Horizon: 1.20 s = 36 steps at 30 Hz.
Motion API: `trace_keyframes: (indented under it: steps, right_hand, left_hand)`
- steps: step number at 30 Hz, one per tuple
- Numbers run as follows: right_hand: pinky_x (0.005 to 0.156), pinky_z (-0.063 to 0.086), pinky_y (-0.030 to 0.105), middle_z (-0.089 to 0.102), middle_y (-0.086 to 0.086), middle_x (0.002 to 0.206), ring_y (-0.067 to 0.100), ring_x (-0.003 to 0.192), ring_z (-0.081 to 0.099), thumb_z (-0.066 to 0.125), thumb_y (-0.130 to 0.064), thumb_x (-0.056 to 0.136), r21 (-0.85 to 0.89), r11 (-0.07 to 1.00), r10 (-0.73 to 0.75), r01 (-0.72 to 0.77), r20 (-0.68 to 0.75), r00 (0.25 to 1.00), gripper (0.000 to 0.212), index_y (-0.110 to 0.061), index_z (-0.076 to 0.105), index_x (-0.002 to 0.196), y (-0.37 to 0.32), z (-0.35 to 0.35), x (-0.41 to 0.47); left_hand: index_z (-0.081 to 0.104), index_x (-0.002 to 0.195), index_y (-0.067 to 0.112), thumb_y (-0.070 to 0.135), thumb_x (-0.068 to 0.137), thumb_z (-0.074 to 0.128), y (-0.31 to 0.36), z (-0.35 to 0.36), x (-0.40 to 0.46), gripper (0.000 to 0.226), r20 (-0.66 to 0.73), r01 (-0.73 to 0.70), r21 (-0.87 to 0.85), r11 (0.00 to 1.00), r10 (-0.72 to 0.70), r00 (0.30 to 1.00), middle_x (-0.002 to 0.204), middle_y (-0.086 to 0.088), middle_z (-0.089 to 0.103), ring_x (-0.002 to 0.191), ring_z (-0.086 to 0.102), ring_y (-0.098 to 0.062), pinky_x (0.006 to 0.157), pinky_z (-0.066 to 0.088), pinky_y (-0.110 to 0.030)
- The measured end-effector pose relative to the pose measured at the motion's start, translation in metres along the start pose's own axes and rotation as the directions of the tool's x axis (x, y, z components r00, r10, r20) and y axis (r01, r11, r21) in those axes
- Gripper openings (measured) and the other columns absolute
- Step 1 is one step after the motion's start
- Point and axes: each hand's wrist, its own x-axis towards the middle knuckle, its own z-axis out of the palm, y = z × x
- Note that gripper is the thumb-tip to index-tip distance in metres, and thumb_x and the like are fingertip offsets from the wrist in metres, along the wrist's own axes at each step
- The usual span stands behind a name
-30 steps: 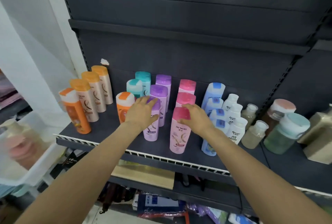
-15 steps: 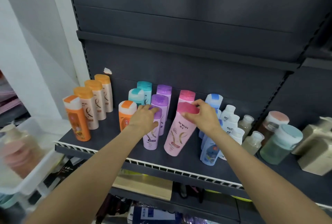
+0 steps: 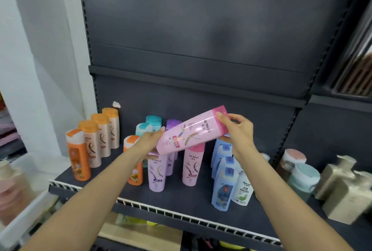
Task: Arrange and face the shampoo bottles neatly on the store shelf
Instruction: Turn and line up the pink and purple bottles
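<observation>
Hands hold one pale pink plastic shampoo bottle [image 3: 188, 133] tilted in the air above the dark grey metal shelf [image 3: 181, 202]. The right hand [image 3: 237, 130] pinches its darker pink cap end between curled fingers and thumb; the left hand [image 3: 150, 142] grips its base. Below the fingers stand a lilac shampoo bottle [image 3: 157, 172] and another pink shampoo bottle [image 3: 192, 165].
</observation>
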Motion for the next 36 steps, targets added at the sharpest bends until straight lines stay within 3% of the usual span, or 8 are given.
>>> trace_keyframes:
  steps: [5, 10, 14, 17, 22, 26, 29, 36]
  right_hand:
    - [0.055, 0.057, 0.026, 0.064, 0.002, 0.08, 0.006, 0.064, 0.064, 0.073, -0.016, 0.081, 0.138, 0.99, -0.006, 0.005, 0.003, 1.0, 0.028, -0.003, 0.064, 0.104, 0.0, -0.001, 0.0]
    - [0.061, 0.056, 0.021, 0.068, 0.004, 0.096, 0.012, 0.08, 0.066, 0.064, -0.011, 0.088, 0.287, 0.958, -0.025, -0.007, 0.108, 0.994, 0.03, -0.008, 0.062, 0.118, 0.0, -0.006, 0.005]
    - [0.067, 0.055, 0.015, 0.065, 0.003, 0.118, 0.012, 0.103, 0.063, 0.056, -0.022, 0.094, 0.272, 0.959, 0.01, -0.083, 0.258, 0.966, 0.032, -0.022, 0.057, 0.126, -0.007, -0.013, 0.013]
    - [0.08, 0.056, 0.02, 0.059, 0.005, 0.129, 0.017, 0.114, 0.06, 0.059, -0.033, 0.091, 0.336, 0.931, 0.062, -0.144, 0.243, 0.968, 0.043, -0.019, 0.053, 0.131, -0.009, -0.014, 0.018]
    - [0.086, 0.056, 0.033, 0.064, 0.011, 0.119, 0.024, 0.11, 0.063, 0.059, -0.04, 0.089, 0.354, 0.899, 0.148, -0.26, 0.314, 0.938, 0.046, -0.011, 0.055, 0.125, -0.012, -0.01, 0.022]
    - [0.084, 0.057, 0.035, 0.065, 0.016, 0.116, 0.024, 0.107, 0.065, 0.059, -0.02, 0.092, 0.41, 0.873, 0.15, -0.265, 0.292, 0.945, 0.038, -0.001, 0.053, 0.125, -0.008, -0.011, 0.025]
    - [0.079, 0.058, 0.029, 0.069, 0.018, 0.108, 0.022, 0.098, 0.068, 0.058, -0.009, 0.092, 0.517, 0.809, 0.143, -0.28, 0.289, 0.947, 0.031, 0.008, 0.058, 0.118, -0.008, -0.014, 0.023]
    - [0.092, 0.053, 0.031, 0.066, 0.015, 0.118, 0.02, 0.104, 0.066, 0.051, -0.004, 0.093, 0.592, 0.776, -0.025, -0.216, 0.372, 0.928, 0.032, 0.0, 0.056, 0.124, -0.008, -0.021, 0.02]
  left_hand:
    - [0.054, 0.118, 0.007, 0.06, 0.084, 0.052, 0.014, -0.01, -0.009, 0.063, 0.253, 0.27, -0.326, 0.906, -0.192, 0.948, 0.106, -0.022, 0.063, 0.091, 0.066, -0.034, 0.059, 0.06, -0.039]
    - [0.059, 0.107, 0.007, 0.035, 0.083, 0.068, 0.028, -0.007, -0.021, 0.038, 0.149, 0.105, -0.6, 0.793, -0.018, 0.989, 0.1, -0.017, 0.062, 0.099, 0.063, -0.031, 0.066, 0.059, -0.044]
    - [0.06, 0.107, 0.009, 0.027, 0.087, 0.064, 0.034, 0.001, -0.032, 0.027, 0.009, -0.109, -0.6, 0.793, 0.143, 0.99, 0.104, -0.015, 0.064, 0.101, 0.064, -0.026, 0.075, 0.059, -0.039]
    - [0.059, 0.109, 0.012, 0.018, 0.089, 0.061, 0.038, 0.005, -0.037, 0.021, -0.13, -0.284, -0.56, 0.779, 0.256, 0.958, 0.113, -0.012, 0.062, 0.105, 0.063, -0.024, 0.075, 0.059, -0.031]
    - [0.052, 0.122, 0.01, 0.005, 0.083, 0.065, 0.045, 0.005, -0.044, 0.042, -0.272, -0.489, -0.499, 0.715, 0.407, 0.872, 0.107, -0.004, 0.066, 0.1, 0.065, -0.016, 0.087, 0.055, -0.03]
    - [0.052, 0.127, 0.009, -0.004, 0.083, 0.059, 0.048, 0.0, -0.055, 0.046, -0.185, -0.528, -0.45, 0.72, 0.503, 0.844, 0.108, -0.001, 0.068, 0.101, 0.066, -0.012, 0.084, 0.055, -0.025]
    - [0.046, 0.136, 0.019, -0.005, 0.08, 0.063, 0.044, -0.008, -0.06, 0.064, -0.096, -0.538, -0.306, 0.785, 0.536, 0.838, 0.116, 0.004, 0.067, 0.111, 0.062, -0.015, 0.092, 0.052, -0.035]
    - [0.047, 0.13, 0.029, -0.012, 0.07, 0.071, 0.034, -0.009, -0.065, 0.076, -0.086, -0.604, -0.105, 0.79, 0.598, 0.797, 0.116, 0.005, 0.065, 0.106, 0.065, -0.014, 0.08, 0.058, -0.035]
